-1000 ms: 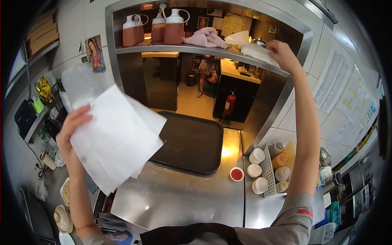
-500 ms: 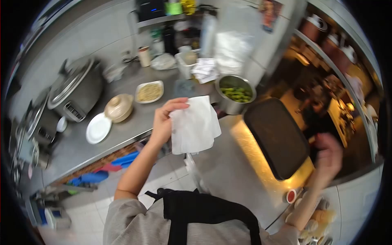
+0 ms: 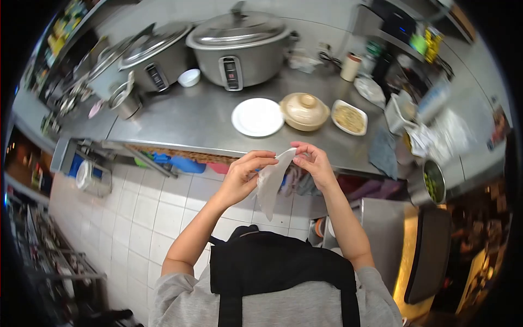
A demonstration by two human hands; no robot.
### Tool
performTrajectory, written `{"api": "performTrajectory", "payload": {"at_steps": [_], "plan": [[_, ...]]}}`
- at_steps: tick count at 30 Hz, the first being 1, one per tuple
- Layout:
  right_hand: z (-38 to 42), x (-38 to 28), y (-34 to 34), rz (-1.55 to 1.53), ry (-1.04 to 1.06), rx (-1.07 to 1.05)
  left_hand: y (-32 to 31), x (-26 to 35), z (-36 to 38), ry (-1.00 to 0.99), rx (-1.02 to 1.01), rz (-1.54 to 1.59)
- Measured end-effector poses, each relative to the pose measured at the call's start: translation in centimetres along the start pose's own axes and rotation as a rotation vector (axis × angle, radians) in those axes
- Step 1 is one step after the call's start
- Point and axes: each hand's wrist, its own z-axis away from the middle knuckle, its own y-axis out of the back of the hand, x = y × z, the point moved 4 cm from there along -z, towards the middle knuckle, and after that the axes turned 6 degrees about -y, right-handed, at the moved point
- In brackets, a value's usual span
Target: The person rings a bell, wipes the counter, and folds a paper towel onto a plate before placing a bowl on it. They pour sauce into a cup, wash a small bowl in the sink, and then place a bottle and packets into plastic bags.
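A thin white paper napkin point(image 3: 274, 182) hangs in front of my chest, in the middle of the view. My left hand point(image 3: 245, 177) pinches it along its left side, the fingers closed. At the top corner, the thumb and fingers of my right hand point(image 3: 315, 164) are closed on it too. Beyond my hands, on the steel counter point(image 3: 180, 120), lies a white plate point(image 3: 258, 117). Touching or almost touching the plate is a lidded beige clay pot point(image 3: 305, 112). To the pot's right sits a white dish of pale chopped food point(image 3: 350, 117).
Large rice cookers point(image 3: 239, 49) line the back of the counter, with a small white bowl point(image 3: 189, 78) between two of them. At right are a metal pot of green pods point(image 3: 434, 182) and a dark tray point(image 3: 429, 256). White floor tiles point(image 3: 169, 210) show below.
My view has turned left, towards the rice cookers. My right hand has come from beside the dark tray to the napkin, which my left hand held before; the napkin now hangs nearly edge-on.
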Motion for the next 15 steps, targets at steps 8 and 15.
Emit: {"api": "performTrajectory", "payload": {"at_steps": [8,15], "plan": [[-7.3,-1.2,-10.2,-0.361,0.106,-0.217,10.7,-8.1,4.6,0.164,0.334,1.025],[-11.7,1.4,-9.4,-0.29,-0.152,-0.005,6.9,-16.0,6.8,0.496,0.386,0.503]]}}
